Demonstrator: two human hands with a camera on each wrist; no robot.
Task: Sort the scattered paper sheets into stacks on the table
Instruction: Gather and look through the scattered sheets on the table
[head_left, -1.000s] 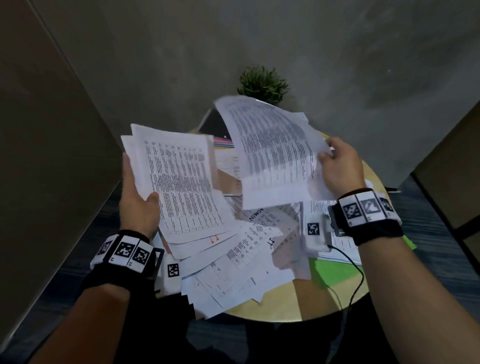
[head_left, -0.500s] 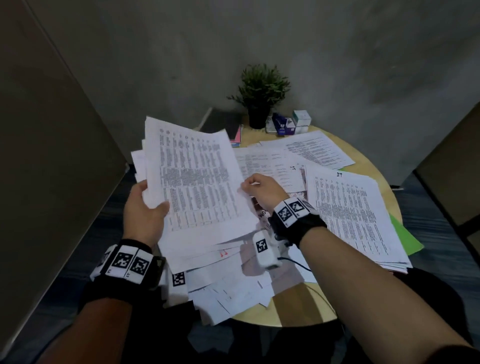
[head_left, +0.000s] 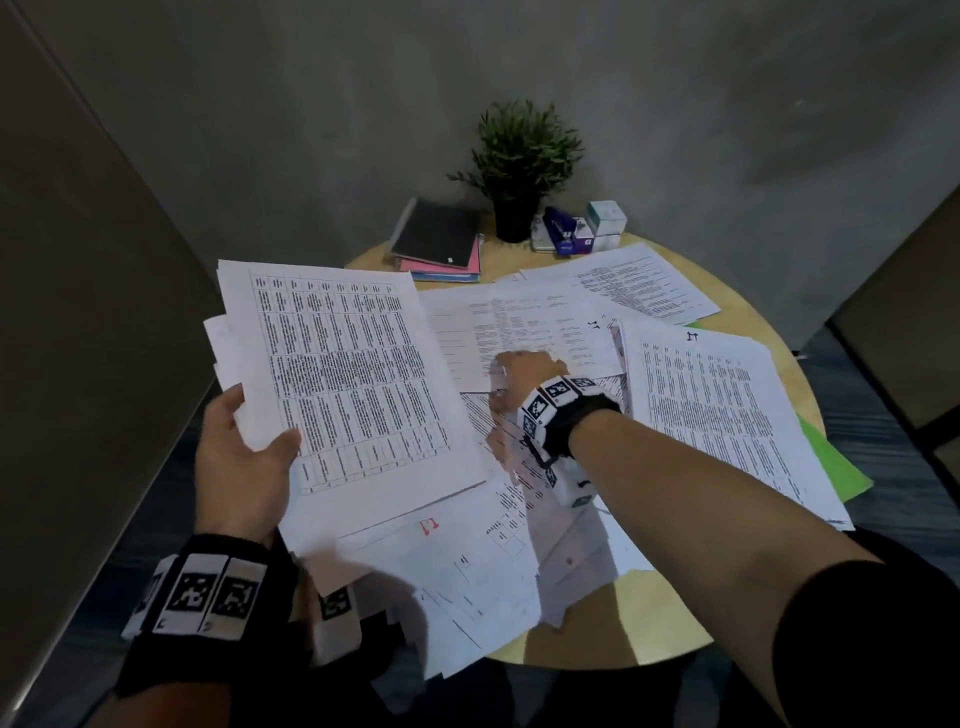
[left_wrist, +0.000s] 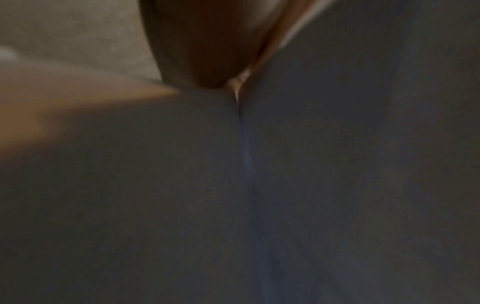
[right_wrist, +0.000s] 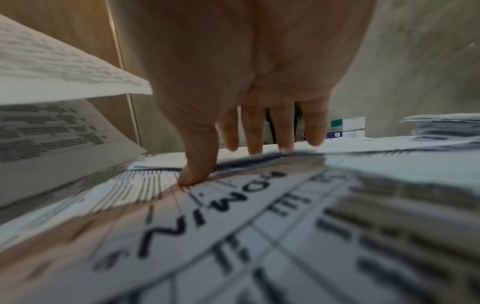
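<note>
Left of centre in the head view, left hand (head_left: 236, 457) pinches a bundle of printed sheets (head_left: 343, 384) by its near edge, thumb on top, raised off the desk (head_left: 649, 629). Right hand (head_left: 522, 374), fingers spread and straight, thumb tip (right_wrist: 192, 176) pressing a loose sheet (right_wrist: 259, 226) mid-frame. Sorted stack (head_left: 727, 415) lies right. Paper looks light, floppy, slick: likely best lifted at a corner or edge, then supported underneath.

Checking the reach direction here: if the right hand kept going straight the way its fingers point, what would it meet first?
The right hand points down and forward at the loose sheets; its thumb already seems to touch them, so paper comes first. Depth is unclear.
</note>
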